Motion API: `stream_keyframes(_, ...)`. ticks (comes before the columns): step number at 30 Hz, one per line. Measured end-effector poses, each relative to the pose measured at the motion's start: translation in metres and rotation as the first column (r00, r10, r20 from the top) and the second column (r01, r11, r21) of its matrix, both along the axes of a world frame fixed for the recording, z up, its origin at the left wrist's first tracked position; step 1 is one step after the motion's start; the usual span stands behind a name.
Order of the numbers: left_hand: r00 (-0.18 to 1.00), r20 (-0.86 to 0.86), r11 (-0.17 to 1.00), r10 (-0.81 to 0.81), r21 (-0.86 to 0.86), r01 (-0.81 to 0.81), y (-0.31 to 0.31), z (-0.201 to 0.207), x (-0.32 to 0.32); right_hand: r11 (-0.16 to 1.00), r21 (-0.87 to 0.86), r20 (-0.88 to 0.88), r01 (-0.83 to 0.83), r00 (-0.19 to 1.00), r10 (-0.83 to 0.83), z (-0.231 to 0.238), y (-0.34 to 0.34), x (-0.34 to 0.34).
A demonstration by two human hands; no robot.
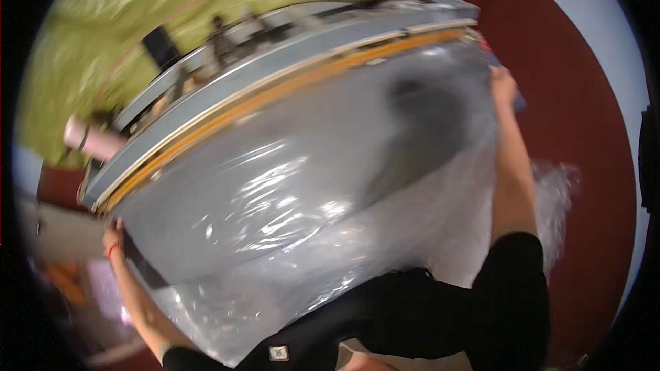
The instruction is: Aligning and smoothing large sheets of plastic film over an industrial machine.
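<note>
A wide clear plastic sheet (265, 189) lies stretched over a grey flat surface (302, 120), with shiny creases and a dark reflection on it. Its loose part hangs toward my body in wrinkled folds. At the sheet's left edge, by the near end of the orange strip, my left hand (113, 237) is closed on the plastic, a red band around the wrist. My right hand (504, 86) grips the sheet's right edge near the far corner, its fingers partly hidden and blurred. Both arms are spread wide.
Along the far side runs an orange strip (275, 93) beside a grey metal trough (289, 55) holding blurred small items. A dark flat object (161, 48) and a pink cylinder (93, 139) sit there. Beyond lies yellow-green sheeting (137, 7). Dark red floor (584, 185) shows at the right.
</note>
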State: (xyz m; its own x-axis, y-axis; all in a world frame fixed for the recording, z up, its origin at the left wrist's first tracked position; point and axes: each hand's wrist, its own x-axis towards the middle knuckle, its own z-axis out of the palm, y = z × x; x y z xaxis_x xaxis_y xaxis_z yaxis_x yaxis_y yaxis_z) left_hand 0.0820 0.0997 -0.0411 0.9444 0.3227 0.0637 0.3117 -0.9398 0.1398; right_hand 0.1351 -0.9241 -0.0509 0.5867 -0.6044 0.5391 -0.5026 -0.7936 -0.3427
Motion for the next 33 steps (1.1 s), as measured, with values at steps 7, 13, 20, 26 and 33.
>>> stream_keyframes(7, 0.885, 0.158, 0.532, -0.438, -0.748, 0.397, -0.340, 0.063, 0.012, 0.855, 0.422, 0.301, -0.302, 0.936, 0.183, -0.016, -0.012, 0.012)
stream_keyframes(13, 0.168, 0.278, -0.249, -0.946, -0.952, 0.176, -0.619, 0.077, -0.079, 0.823, 0.492, 0.338, -0.285, 0.933, 0.120, -0.014, -0.007, 0.009)
stream_keyframes(20, 0.412, -0.067, 0.104, -0.909, -0.992, 0.068, -0.704, -0.024, -0.140, 0.824, 0.478, 0.318, -0.304, 0.935, 0.161, -0.017, -0.016, 0.008)
stream_keyframes(26, -0.214, 0.389, -0.381, -0.896, -0.921, -0.077, -0.635, 0.056, -0.119, 0.801, 0.455, 0.430, -0.388, 0.884, 0.184, -0.019, -0.030, 0.006)
stream_keyframes(33, 0.390, 0.412, -0.387, -0.823, -0.910, 0.146, -0.667, -0.009, -0.150, 0.851, 0.424, 0.368, -0.310, 0.917, 0.150, -0.018, -0.024, 0.011)
